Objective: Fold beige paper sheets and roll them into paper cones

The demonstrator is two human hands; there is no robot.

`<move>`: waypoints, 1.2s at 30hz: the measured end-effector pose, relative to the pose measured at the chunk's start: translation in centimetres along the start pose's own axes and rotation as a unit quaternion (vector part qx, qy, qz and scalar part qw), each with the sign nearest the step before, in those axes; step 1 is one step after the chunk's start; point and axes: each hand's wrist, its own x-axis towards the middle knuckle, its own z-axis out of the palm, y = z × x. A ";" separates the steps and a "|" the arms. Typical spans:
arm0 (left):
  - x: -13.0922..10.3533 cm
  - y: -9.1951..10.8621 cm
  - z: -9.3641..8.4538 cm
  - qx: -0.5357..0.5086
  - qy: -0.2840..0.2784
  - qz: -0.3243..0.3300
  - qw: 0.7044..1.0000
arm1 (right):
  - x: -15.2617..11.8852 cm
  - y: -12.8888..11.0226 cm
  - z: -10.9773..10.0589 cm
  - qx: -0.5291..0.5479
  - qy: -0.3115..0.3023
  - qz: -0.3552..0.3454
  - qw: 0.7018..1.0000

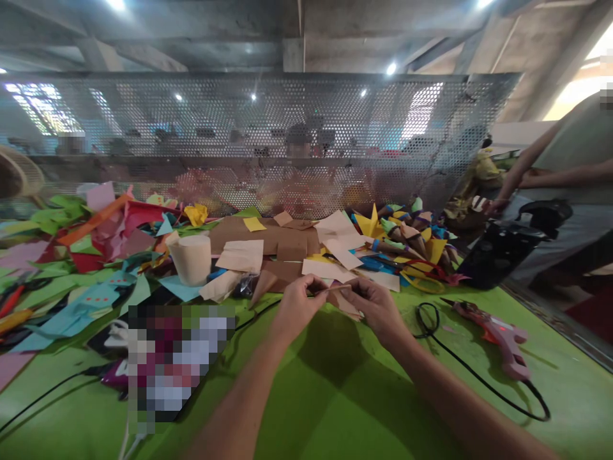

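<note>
Both hands meet above the green table [306,396], near its middle. My left hand [304,303] pinches the left edge of a small brown paper piece [345,304] between thumb and fingers. From the right, my right hand [373,303] is closed on the same piece, its thumb against the paper. Behind the hands lie brown and beige paper sheets [241,255]. To the right, a pink glue gun [502,335] rests on its side on the table, its black cable curling toward my right forearm.
A beige cup [191,260] stands at the left before heaped coloured paper [129,233]. Paper cones [407,233] and yellow scissors [424,280] lie at the back right, near a black box [502,252]. A person [569,153] stands beyond. Cables run at the left.
</note>
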 end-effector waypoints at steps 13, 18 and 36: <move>-0.1 0.2 0.3 -0.026 -0.018 -0.001 1.000 | -0.2 -0.2 0.1 0.007 0.001 -0.007 1.000; -0.1 0.1 0.3 -0.027 -0.025 0.002 0.999 | -0.2 -0.2 0.2 0.030 -0.008 0.008 0.999; -0.3 0.6 0.3 -0.023 -0.022 -0.011 0.999 | -0.3 -0.4 0.3 0.016 -0.010 0.007 1.000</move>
